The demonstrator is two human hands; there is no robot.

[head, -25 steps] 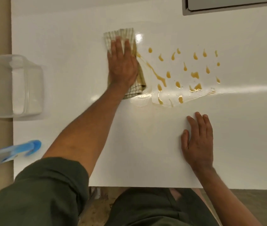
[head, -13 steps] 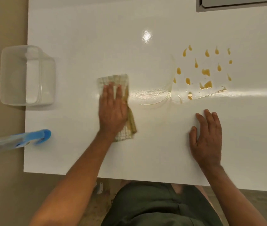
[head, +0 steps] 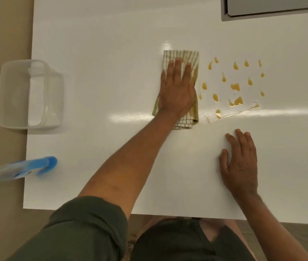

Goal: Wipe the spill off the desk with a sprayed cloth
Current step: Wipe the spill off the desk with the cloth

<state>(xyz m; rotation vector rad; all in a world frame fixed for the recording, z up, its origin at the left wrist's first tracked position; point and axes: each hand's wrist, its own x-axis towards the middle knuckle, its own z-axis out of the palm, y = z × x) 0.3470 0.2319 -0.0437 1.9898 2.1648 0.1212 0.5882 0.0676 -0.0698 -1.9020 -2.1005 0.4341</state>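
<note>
A folded green-and-white checked cloth (head: 190,59) lies on the white desk (head: 102,53), and my left hand (head: 177,91) presses flat on it with straight fingers. Just right of the cloth are several amber drops of the spill (head: 235,86), with a thin wet smear (head: 239,112) below them. My right hand (head: 240,161) rests flat on the desk near the front edge, below the spill, holding nothing.
A clear plastic container (head: 30,94) stands at the desk's left edge. A blue spray bottle (head: 23,167) lies at the front left, partly off the desk. A grey laptop or tray corner (head: 273,8) sits at the back right.
My left hand slid the cloth down and left through the spill, clearing its left drops, then moved it back up and right to the edge of the drops. My right hand stayed put.
</note>
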